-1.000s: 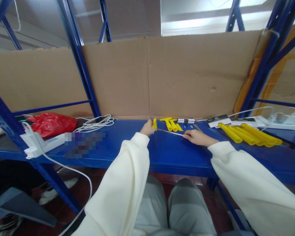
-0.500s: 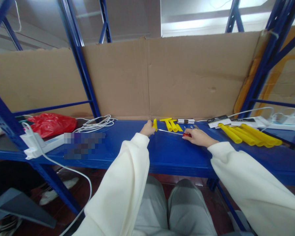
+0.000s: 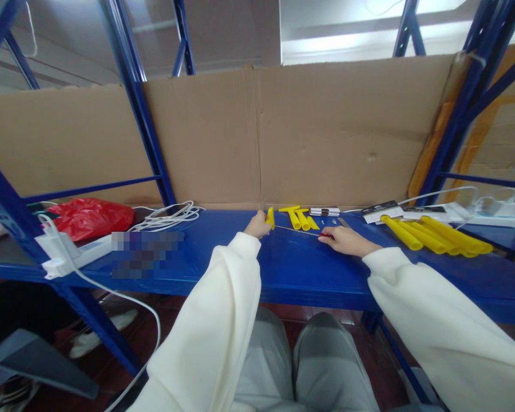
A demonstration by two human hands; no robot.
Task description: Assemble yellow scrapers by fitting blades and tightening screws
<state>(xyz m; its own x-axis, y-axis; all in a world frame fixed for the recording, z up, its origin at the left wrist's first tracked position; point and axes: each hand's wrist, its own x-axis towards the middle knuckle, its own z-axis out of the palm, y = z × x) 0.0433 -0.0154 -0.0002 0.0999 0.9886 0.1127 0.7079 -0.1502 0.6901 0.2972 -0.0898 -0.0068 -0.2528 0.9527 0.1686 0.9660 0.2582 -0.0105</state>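
Screwdriver (image 3: 298, 231) over the table (image 3: 300, 269), its red handle mostly hidden inside the right hand (image 3: 337, 237), which is closed around it. The shaft points toward a yellow piece (image 3: 270, 218) pinched in the left hand (image 3: 257, 224) and partly covered by it; whether they touch is too small to tell. Rightward lie yellow tubes (image 3: 433, 237); far left, a pixelated object (image 3: 143, 257) is unidentifiable.
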